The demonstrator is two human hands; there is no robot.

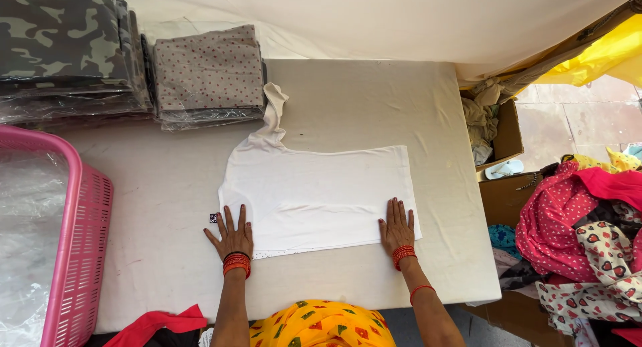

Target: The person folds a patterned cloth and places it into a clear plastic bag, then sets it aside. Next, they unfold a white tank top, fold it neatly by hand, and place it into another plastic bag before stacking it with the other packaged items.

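Across the middle of the view, a big table (167, 206) covered with an off-white cloth is seen, and pretty much everything else is laid out on or around it. At its left edge a pink slotted basket (83, 247) lined with clear plastic is parked, and off to the right a heap of bright printed clothes (588, 233) is piled up beside an open cardboard box (505, 136) stuffed with rags. Along the back of the table, a stack of camouflage fabric (63, 43) in plastic bags is set next to a smaller stack of dotted beige fabric (208, 69). Dead centre, a white garment (314, 193) is spread flat, folded into a rough rectangle, with one strap trailing up toward the dotted stack. The left hand (231, 237) is laid palm-down, fingers fanned, on the garment's lower left corner, partly on the tablecloth; nothing is gripped. The right hand (396, 226) is pressed flat on the lower right corner, equally unclenched. Just beside the left hand, a tiny dark tag (212, 218) is left on the cloth.
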